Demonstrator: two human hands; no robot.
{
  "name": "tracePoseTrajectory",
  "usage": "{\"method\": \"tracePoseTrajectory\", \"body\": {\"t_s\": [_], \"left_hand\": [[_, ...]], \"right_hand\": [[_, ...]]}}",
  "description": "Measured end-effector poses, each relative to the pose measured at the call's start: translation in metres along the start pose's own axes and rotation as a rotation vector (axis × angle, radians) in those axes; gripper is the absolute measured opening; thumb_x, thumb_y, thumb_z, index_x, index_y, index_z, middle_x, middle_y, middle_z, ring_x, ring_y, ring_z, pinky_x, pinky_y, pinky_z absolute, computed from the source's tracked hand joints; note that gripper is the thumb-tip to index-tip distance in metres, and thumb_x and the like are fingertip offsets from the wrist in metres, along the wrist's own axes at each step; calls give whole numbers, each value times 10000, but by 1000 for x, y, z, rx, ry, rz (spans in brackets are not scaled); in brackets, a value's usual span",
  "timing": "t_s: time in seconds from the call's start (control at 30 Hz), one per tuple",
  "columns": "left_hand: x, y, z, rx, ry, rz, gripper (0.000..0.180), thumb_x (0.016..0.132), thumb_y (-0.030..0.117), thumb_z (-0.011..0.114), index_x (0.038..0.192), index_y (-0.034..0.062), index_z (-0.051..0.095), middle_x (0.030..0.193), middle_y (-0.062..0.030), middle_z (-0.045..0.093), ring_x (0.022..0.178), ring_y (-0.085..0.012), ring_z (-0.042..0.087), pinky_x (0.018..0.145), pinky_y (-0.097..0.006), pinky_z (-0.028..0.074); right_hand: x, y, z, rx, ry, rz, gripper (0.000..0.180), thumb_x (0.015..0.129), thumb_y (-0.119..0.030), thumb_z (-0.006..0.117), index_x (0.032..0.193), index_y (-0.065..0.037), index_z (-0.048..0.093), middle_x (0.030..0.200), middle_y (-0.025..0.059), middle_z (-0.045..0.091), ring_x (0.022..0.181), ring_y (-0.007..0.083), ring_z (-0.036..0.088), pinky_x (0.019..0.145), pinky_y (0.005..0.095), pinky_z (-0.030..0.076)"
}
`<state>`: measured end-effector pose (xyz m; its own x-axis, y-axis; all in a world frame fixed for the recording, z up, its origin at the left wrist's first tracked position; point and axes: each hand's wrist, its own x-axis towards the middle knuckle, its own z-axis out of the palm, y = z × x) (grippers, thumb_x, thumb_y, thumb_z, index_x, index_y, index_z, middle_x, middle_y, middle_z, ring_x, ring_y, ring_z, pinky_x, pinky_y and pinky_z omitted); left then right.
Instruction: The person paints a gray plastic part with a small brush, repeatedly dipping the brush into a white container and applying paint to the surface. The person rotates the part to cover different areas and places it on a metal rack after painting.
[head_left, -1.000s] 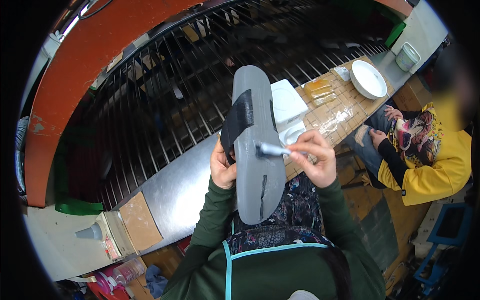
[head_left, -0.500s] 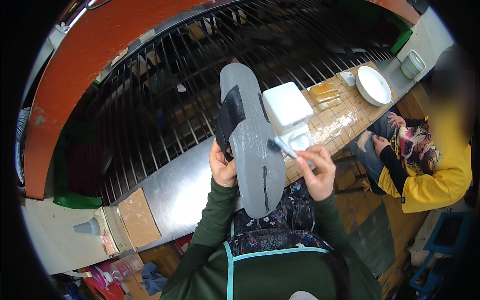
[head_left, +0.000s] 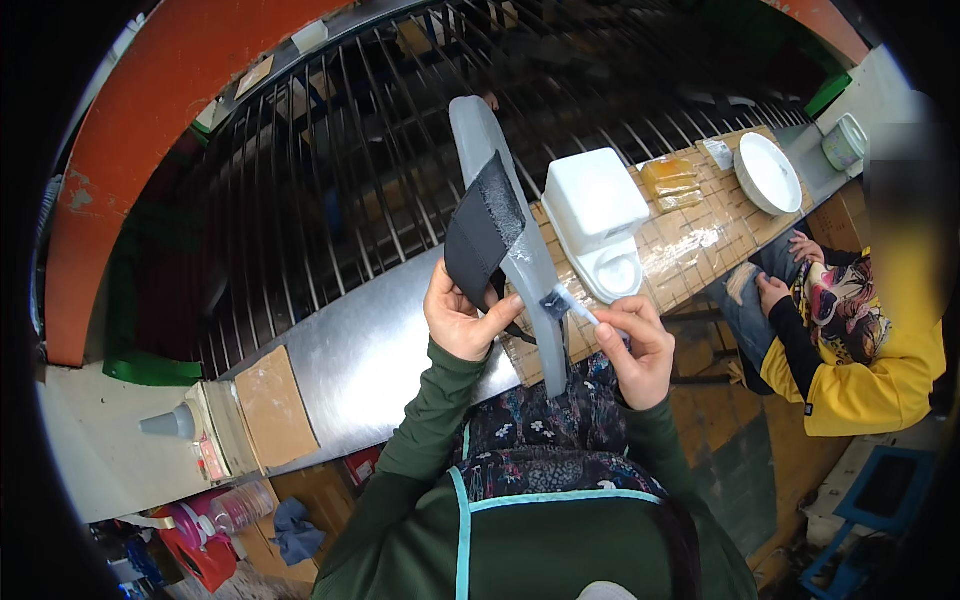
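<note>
My left hand (head_left: 466,312) grips a grey sandal (head_left: 530,265) by its edge and black strap (head_left: 484,225). The sandal is tilted, so its footbed shows narrow and its strap side faces up more. In my right hand (head_left: 640,350), thumb and fingers pinch a small brush (head_left: 580,308) with a light handle. Its dark bristles meet the sandal's footbed near the lower end, by the slot there. Just right of the sandal stands a white plastic dispenser (head_left: 597,197) with a round cup at its front.
Metal rollers (head_left: 340,190) run behind the bench. On the cardboard-covered board (head_left: 690,240) are a yellow wrapped block (head_left: 670,183) and a white bowl (head_left: 768,172). A person in yellow (head_left: 880,400) sits at right. A brown cardboard piece (head_left: 275,407) lies at left.
My left hand has turned the sandal from nearly flat-on to edge-on, bringing its strap into view. The brush stays on the footbed, now slightly lower. The whole view has shifted a little.
</note>
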<state>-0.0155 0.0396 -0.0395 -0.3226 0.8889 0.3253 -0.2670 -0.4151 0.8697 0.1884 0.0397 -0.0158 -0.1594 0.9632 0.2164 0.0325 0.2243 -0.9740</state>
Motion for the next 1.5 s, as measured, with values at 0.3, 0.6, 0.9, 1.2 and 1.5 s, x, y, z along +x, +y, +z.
{"method": "tracePoseTrajectory", "body": {"t_s": [0.3, 0.6, 0.9, 1.2, 1.5], "left_hand": [[-5, 12, -4, 131, -74, -69, 488, 701, 49, 809, 1091, 3, 519, 972, -53, 630, 835, -92, 612, 743, -235, 516], [-2, 17, -6, 268, -191, -74, 558, 669, 36, 828, 1135, 3, 523, 898, -9, 618, 722, -43, 563, 613, -179, 464], [0, 24, -10, 315, -218, -101, 560, 668, 61, 836, 1135, 7, 531, 875, 8, 605, 718, -41, 554, 624, -182, 463], [0, 22, -7, 243, -196, -114, 588, 668, 59, 837, 1157, 4, 515, 887, 9, 599, 713, -32, 538, 608, -168, 437], [3, 15, -8, 161, -162, -81, 560, 681, 48, 822, 1151, -1, 522, 976, -45, 633, 834, -95, 616, 760, -231, 510]], "right_hand": [[23, -3, -3, -279, 42, -231, 176, 786, -37, 706, 961, -38, 720, 856, 36, 546, 681, 100, 503, 550, 217, 407], [40, -10, -13, -545, 98, -464, 260, 715, -63, 757, 968, -117, 737, 869, 15, 567, 680, 117, 487, 676, 268, 354], [43, -20, -24, -647, 1, -543, 270, 691, -90, 764, 958, -129, 740, 837, 0, 593, 683, 121, 498, 696, 284, 301], [39, -22, -28, -641, -46, -538, 248, 699, -96, 758, 945, -114, 736, 838, 1, 597, 669, 122, 504, 706, 282, 293], [30, -14, -26, -540, -38, -437, 238, 706, -90, 757, 942, -100, 737, 836, 8, 590, 646, 114, 500, 714, 273, 297]]}}
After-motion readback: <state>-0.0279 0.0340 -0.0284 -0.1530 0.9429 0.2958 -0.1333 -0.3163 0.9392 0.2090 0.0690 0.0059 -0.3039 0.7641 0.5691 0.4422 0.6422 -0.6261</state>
